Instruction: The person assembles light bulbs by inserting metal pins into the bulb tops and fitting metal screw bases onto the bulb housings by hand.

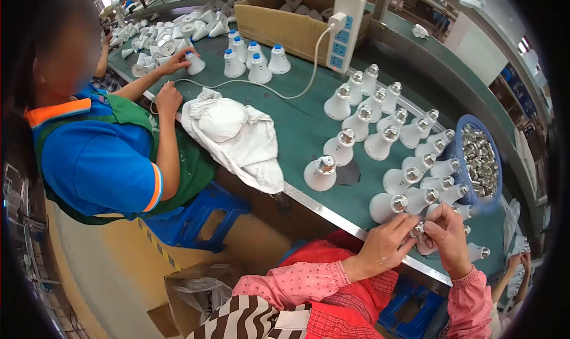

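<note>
My left hand (pixel 386 245) and my right hand (pixel 450 239) meet at the near edge of the bench. Between their fingertips is a small silver screw cap (pixel 418 228), pinched from both sides. A white bulb housing shows partly below the fingers; whether the cap sits on it is hidden. Close by my left hand stands a white bulb housing with a silver cap (pixel 387 207). Several more capped housings (pixel 357 123) stand upright in rows, while some near my right hand lean or lie tilted. Past them is a blue basket (pixel 458 155) full of loose silver caps (pixel 480 161).
At left, a co-worker's hand (pixel 178 61) touches a blue-topped housing (pixel 195 63). A white cloth bundle (pixel 228 125) hangs over the bench edge. A power strip (pixel 346 33) with a trailing cable stands before a cardboard box (pixel 267 23). Another person's hands (pixel 521 262) show at far right.
</note>
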